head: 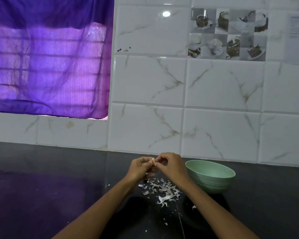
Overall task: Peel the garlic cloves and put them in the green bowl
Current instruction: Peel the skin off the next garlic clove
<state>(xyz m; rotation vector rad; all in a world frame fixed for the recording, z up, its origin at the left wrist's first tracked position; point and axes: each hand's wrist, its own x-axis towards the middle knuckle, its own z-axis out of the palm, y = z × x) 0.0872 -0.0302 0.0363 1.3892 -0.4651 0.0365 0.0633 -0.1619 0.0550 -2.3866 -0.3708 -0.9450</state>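
A small pale garlic clove (152, 160) is held between both hands above the dark counter. My left hand (140, 168) grips it from the left with curled fingers. My right hand (171, 165) pinches at its right side with thumb and fingertips. The green bowl (212, 180) stands on the counter just right of my right hand, almost touching the wrist; its inside is hidden from this angle. A heap of white garlic peels (162, 188) lies on the counter under and in front of the hands.
The black counter (59, 187) runs left and right, backed by a white marble-tiled wall (197, 126). A window with a purple curtain (48, 62) fills the upper left. Loose peel scraps (194, 207) lie scattered nearer to me.
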